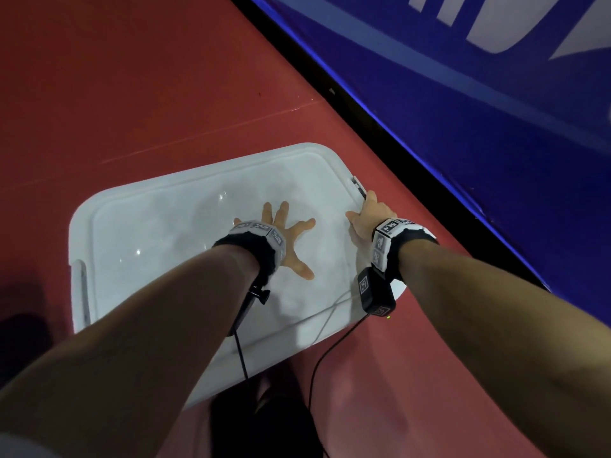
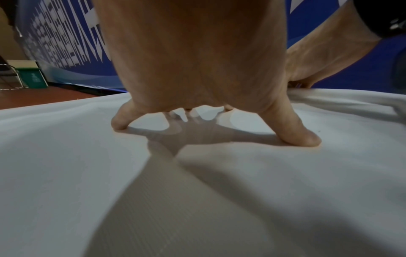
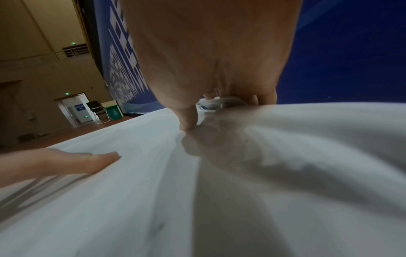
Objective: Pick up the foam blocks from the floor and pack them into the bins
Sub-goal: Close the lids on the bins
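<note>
Both hands are down on the white lid (image 1: pixel 158 226) of a big plastic bin that sits on the red floor (image 1: pixel 132 77).

L hand (image 1: pixel 284 236) is near the middle of the lid. Its fingers are spread wide & straight, tips pushing on the plastic. It holds nothing. In the L wrist view the thumb (image 2: pixel 292 132) & the little finger (image 2: pixel 123 120) touch the lid w/ the palm lifted off it, and a dark shadow lies under the hand.

R hand (image 1: pixel 367 219) is at the lid's right edge, just beside the L hand but not touching it. Its thumb presses on top of the lid. The other fingers bend over the edge at the grey side latch (image 1: pixel 358 186). In the R wrist view the fingers (image 3: pixel 265 97) curl round that latch (image 3: pixel 222 102), so the R hand grips it.

Lid is on the bin, so you can't see inside. Pale round shapes show faintly through the plastic; can't tell if they are foam blocks. A 2nd latch (image 1: pixel 81 292) is at the lid's left end.

Both wrists wear black bands w/ black-&-white square marks, and thin black cables hang from them.

Right of the bin a black strip runs along the floor, then a blue wall banner (image 1: pixel 479 110) w/ white shapes. Far off in the wrist views: a green bin (image 3: pixel 114 111), a black chair (image 3: pixel 97 108) & a doorway.
</note>
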